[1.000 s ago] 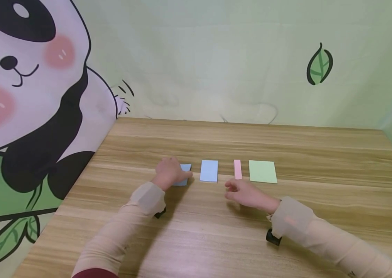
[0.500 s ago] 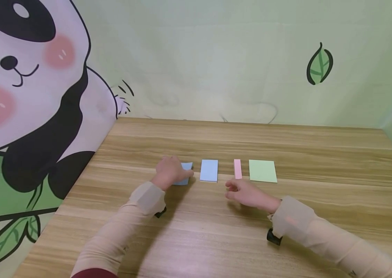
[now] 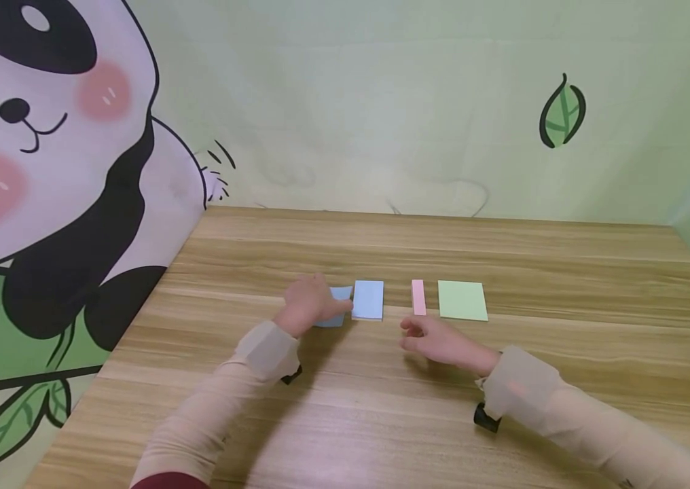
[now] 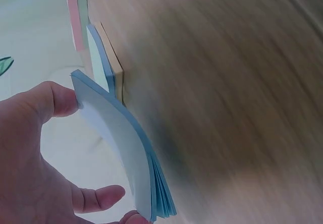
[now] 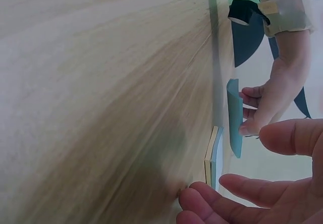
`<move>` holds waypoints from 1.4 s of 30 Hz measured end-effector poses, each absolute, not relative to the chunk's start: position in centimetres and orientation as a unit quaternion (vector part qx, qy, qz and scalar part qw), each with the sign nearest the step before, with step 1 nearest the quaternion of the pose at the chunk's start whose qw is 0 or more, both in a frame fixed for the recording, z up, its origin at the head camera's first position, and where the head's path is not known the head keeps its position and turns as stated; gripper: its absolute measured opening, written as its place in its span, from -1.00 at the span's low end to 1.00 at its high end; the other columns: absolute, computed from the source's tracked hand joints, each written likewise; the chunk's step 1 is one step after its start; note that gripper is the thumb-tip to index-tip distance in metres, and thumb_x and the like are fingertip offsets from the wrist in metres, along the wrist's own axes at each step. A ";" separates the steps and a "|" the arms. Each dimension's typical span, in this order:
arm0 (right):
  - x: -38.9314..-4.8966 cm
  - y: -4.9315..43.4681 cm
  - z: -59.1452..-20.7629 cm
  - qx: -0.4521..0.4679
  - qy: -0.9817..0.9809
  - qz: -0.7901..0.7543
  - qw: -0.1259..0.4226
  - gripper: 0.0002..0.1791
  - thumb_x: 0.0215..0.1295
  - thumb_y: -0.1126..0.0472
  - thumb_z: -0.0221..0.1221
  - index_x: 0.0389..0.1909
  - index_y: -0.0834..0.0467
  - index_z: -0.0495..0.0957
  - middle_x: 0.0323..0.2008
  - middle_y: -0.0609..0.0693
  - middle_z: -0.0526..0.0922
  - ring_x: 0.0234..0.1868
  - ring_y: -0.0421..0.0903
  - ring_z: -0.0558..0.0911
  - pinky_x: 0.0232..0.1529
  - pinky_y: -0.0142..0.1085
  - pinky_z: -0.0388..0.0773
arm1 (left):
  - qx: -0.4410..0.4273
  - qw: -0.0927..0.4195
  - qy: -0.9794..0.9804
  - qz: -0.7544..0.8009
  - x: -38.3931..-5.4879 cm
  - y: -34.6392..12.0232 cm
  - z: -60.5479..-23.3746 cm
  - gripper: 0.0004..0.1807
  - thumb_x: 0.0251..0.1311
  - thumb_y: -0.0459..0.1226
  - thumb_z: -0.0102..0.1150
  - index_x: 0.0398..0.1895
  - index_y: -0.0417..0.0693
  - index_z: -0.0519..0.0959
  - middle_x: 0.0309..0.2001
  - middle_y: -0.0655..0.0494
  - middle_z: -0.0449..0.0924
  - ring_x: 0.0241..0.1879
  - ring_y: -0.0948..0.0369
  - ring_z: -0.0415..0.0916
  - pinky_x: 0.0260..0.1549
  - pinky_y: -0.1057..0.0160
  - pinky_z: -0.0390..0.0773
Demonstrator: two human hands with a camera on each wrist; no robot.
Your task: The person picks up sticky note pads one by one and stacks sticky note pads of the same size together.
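In the left wrist view my left hand [image 4: 45,148] pinches a blue sticky note pad [image 4: 118,128] between thumb and fingers. The pad bows, and its sheets fan apart at one end. It hangs just over the table, close to the left side of a stack whose top is a light blue pad [image 3: 368,299]. Under that top lies a tan pad [image 4: 112,60], seen from the side. My right hand [image 3: 445,341] hovers near the front end of a narrow pink pad [image 3: 418,297], fingers loosely bent and holding nothing.
A pale green pad [image 3: 463,301] lies right of the pink one, all in one row on the wooden table [image 3: 345,421]. Behind the table stands a wall covering [image 3: 369,122] printed with a panda and leaves.
My left hand has carried the blue sticky note pad to the right, narrowing the gap to the light blue pad. My right hand has shifted very slightly right.
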State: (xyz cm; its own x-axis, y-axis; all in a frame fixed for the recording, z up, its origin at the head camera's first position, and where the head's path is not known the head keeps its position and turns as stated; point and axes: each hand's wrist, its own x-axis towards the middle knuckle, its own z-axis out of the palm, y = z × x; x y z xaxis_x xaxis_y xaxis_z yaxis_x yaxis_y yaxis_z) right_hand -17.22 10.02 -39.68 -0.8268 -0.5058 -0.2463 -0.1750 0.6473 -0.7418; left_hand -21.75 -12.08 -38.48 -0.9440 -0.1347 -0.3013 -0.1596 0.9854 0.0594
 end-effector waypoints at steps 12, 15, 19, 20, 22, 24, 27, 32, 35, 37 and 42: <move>-17.0 10.8 -39.2 -0.200 0.882 -0.366 0.218 -0.57 0.19 0.19 0.01 0.01 0.39 0.36 -0.07 0.24 0.49 -0.03 0.09 0.46 -0.02 -0.06 0.39 | -0.036 0.139 0.989 0.026 -21.1 -10.0 -37.7 -0.13 -0.20 0.25 -0.06 0.10 -0.18 0.27 -0.24 -0.14 0.44 -0.35 0.11 0.39 -0.55 0.22 0.41; -17.0 11.1 -39.3 -0.202 0.880 -0.370 0.218 -0.59 0.19 0.19 0.01 -0.02 0.39 0.38 -0.06 0.25 0.49 0.00 0.10 0.45 0.00 -0.05 0.38 | -0.025 0.128 0.991 0.035 -20.9 -9.4 -37.7 -0.18 -0.23 0.23 -0.05 0.04 -0.16 0.29 -0.24 -0.12 0.44 -0.33 0.10 0.40 -0.54 0.20 0.41; -17.1 11.7 -39.4 -0.203 0.876 -0.377 0.221 -0.61 0.20 0.19 0.00 -0.04 0.38 0.40 -0.05 0.24 0.49 -0.03 0.07 0.47 -0.03 -0.08 0.41 | -0.009 0.112 0.992 0.052 -20.8 -8.5 -37.7 -0.29 -0.24 0.23 0.00 -0.13 -0.12 0.33 -0.37 -0.03 0.42 -0.41 0.13 0.38 -0.61 0.23 0.36; -17.1 11.8 -39.5 -0.203 0.875 -0.379 0.222 -0.62 0.20 0.19 0.01 -0.05 0.38 0.41 -0.07 0.23 0.51 -0.07 0.03 0.49 -0.07 -0.12 0.43 | -0.006 0.111 0.992 0.054 -20.7 -8.3 -37.6 -0.30 -0.24 0.24 0.00 -0.15 -0.11 0.33 -0.38 -0.01 0.41 -0.43 0.14 0.38 -0.63 0.24 0.35; -17.2 12.0 -39.5 -0.201 0.871 -0.386 0.228 -0.65 0.19 0.21 0.01 -0.09 0.37 0.44 -0.21 0.18 0.55 -0.24 -0.04 0.51 -0.24 -0.20 0.47 | 0.002 0.111 0.992 0.055 -20.6 -7.9 -37.6 -0.29 -0.22 0.26 0.00 -0.15 -0.10 0.32 -0.39 -0.01 0.39 -0.44 0.14 0.37 -0.64 0.25 0.34; -17.3 12.3 -39.5 -0.200 0.864 -0.396 0.236 -0.70 0.19 0.23 0.00 -0.16 0.36 0.47 -0.37 0.12 0.56 -0.41 -0.12 0.47 -0.41 -0.30 0.43 | 0.009 0.114 0.992 0.053 -20.5 -7.4 -37.5 -0.27 -0.20 0.28 -0.02 -0.13 -0.10 0.31 -0.38 -0.01 0.39 -0.44 0.14 0.37 -0.64 0.25 0.34; -17.4 12.6 -39.5 -0.199 0.852 -0.416 0.251 -0.75 0.17 0.25 -0.01 -0.25 0.36 0.48 -0.53 0.06 0.51 -0.56 -0.17 0.40 -0.55 -0.37 0.34 | 0.019 0.121 0.991 0.047 -20.4 -6.8 -37.3 -0.25 -0.17 0.30 -0.06 -0.08 -0.10 0.30 -0.34 -0.03 0.41 -0.42 0.14 0.37 -0.63 0.25 0.34; -17.4 13.1 -39.5 -0.198 0.843 -0.429 0.258 -0.77 0.18 0.26 -0.02 -0.29 0.35 0.48 -0.47 0.08 0.53 -0.53 -0.15 0.44 -0.52 -0.33 0.41 | 0.039 0.122 0.991 0.034 -20.3 -5.7 -37.3 -0.23 -0.17 0.30 -0.11 -0.03 -0.09 0.28 -0.32 -0.02 0.42 -0.39 0.14 0.37 -0.63 0.25 0.34; -17.4 13.4 -39.5 -0.196 0.842 -0.431 0.258 -0.76 0.18 0.25 -0.02 -0.27 0.34 0.49 -0.44 0.10 0.55 -0.52 -0.13 0.47 -0.49 -0.30 0.46 | 0.047 0.119 0.991 0.032 -20.3 -5.0 -37.4 -0.22 -0.16 0.32 -0.12 -0.02 -0.08 0.28 -0.32 0.00 0.41 -0.38 0.15 0.37 -0.62 0.25 0.33; -17.5 13.6 -39.4 -0.194 0.842 -0.434 0.255 -0.75 0.19 0.25 -0.02 -0.26 0.35 0.49 -0.43 0.11 0.56 -0.52 -0.13 0.47 -0.48 -0.28 0.48 | 0.048 0.117 0.991 0.033 -20.2 -4.5 -37.4 -0.19 -0.17 0.35 -0.13 -0.01 -0.07 0.28 -0.30 0.00 0.40 -0.39 0.14 0.36 -0.61 0.24 0.34; -17.5 13.8 -39.4 -0.186 0.845 -0.438 0.245 -0.74 0.18 0.26 -0.02 -0.23 0.36 0.50 -0.44 0.12 0.57 -0.54 -0.12 0.48 -0.50 -0.25 0.49 | 0.047 0.119 0.991 0.041 -20.0 -3.4 -37.4 -0.15 -0.16 0.38 -0.13 0.02 -0.07 0.27 -0.22 -0.03 0.38 -0.43 0.14 0.37 -0.52 0.22 0.39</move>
